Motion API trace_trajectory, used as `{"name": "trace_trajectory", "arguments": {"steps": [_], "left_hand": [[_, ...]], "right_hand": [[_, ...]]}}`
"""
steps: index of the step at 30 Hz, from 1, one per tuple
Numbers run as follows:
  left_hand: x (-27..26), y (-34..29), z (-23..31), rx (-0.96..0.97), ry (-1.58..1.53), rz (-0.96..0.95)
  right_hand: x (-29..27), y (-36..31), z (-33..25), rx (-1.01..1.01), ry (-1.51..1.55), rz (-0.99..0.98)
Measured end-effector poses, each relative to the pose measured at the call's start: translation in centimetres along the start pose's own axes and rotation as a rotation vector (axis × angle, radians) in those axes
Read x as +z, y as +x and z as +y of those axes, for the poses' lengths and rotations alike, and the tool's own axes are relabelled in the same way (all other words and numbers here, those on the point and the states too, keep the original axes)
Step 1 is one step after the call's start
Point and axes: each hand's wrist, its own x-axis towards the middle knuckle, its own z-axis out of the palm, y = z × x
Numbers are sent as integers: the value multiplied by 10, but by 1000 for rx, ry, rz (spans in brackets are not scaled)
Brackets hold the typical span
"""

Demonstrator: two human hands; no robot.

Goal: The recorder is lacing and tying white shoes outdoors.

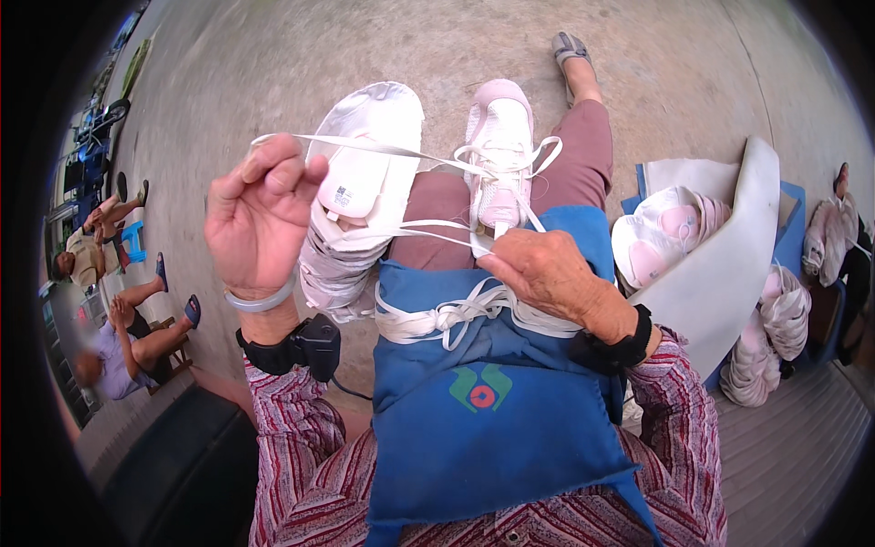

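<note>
A pink and white lace-up shoe upper (501,155) lies across my lap, toe pointing away from me. A white shoelace (383,144) stretches from its eyelets to my left hand (260,214), raised to the left with fingers curled around the lace. My right hand (556,273) is closed at the near, heel end of the upper; its fingertips are partly hidden, with lace running up to them. Left of the upper, a nested stack of similar uppers (342,260) rests by my left thigh. A knotted bundle of white laces (451,316) crosses my blue apron (488,438).
On the right, more uppers (670,228) lie within a curved pale sheet (720,264) by a blue container. Further stacks of uppers (752,360) sit beyond it on a slatted surface (775,465). Two people (137,351) are seated at far left near a blue stool (134,242).
</note>
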Motion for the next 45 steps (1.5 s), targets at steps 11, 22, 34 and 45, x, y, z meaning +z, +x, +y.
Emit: {"name": "trace_trajectory", "arguments": {"steps": [11,22,34,45], "left_hand": [[-58,-87,145,633,-163,177],[-94,-102,114,342,324,503],[-6,-3,-63,-370,493,267],[-18,-10,-167,-760,262,568]], "right_hand": [[-97,-61,53,418,126,249],[-100,-99,129,667,-658,179],[-23,19,26,198,-365,294],[-21,10,36,170,-430,213]]}}
